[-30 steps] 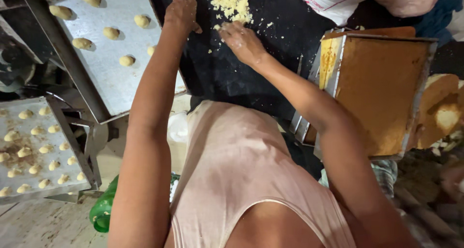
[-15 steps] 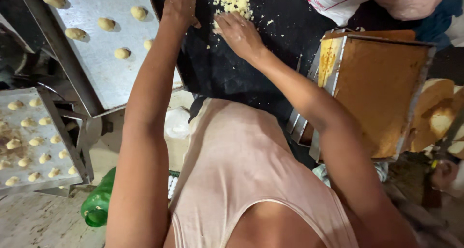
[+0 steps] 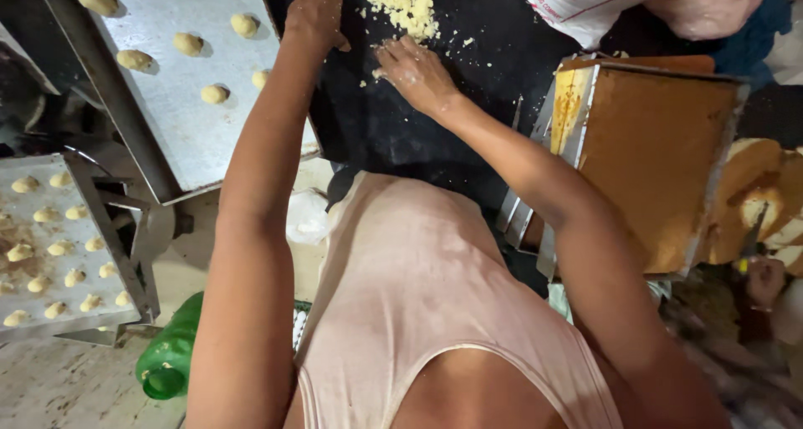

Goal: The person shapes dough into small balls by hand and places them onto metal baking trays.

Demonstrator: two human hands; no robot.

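Since a second ago the right hand (image 3: 418, 69) is pulled back to 6 o'clock of the crumb pile (image 3: 406, 1), loosely curled over crumbs, nothing visibly gripped; left hand (image 3: 316, 11) is kept flat beside the tray (image 3: 167, 128), so gathering appears underway.

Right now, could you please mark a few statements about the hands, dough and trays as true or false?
1. Both hands rest on a white tabletop. False: the left hand and right hand are on a dark work surface.
2. Crumbly yellow dough lies just beyond the right hand. True.
3. The upper metal tray holds dough balls. True.
4. The green bottle stands on that tray. False: it lies low down, near the floor.
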